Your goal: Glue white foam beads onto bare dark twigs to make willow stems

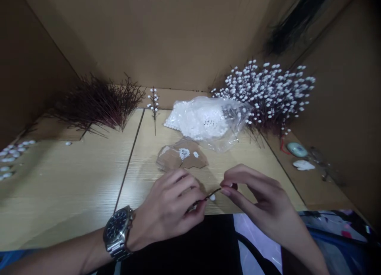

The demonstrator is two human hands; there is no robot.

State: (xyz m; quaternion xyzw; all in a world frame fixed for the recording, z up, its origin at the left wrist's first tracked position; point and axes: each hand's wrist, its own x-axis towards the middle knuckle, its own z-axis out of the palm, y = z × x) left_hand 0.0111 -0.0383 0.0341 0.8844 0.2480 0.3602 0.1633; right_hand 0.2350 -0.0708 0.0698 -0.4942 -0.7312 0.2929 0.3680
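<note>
My left hand [174,201], with a watch [117,229] on the wrist, is closed around a thin dark brown artificial twig [214,192] near the table's front edge. A white berry [212,197] shows on or beside the twig between my hands. With thumb and forefinger, my right hand [262,193] pinches the twig's right end; whether a berry is also in that pinch is hidden. Just beyond my left hand lies a brown cardboard piece [169,158] with a smear of white glue [184,153]. Behind it sits a clear plastic bag [196,118] full of white berries.
Bare brown twigs [101,102] are heaped at the back left. One finished-looking berry sprig [154,104] lies beside them. White-berried branches [264,88] stand bunched at the back right. Loose berries [14,152] lie far left; a round greenish object [297,149] sits right. Cardboard walls [149,37] surround the table.
</note>
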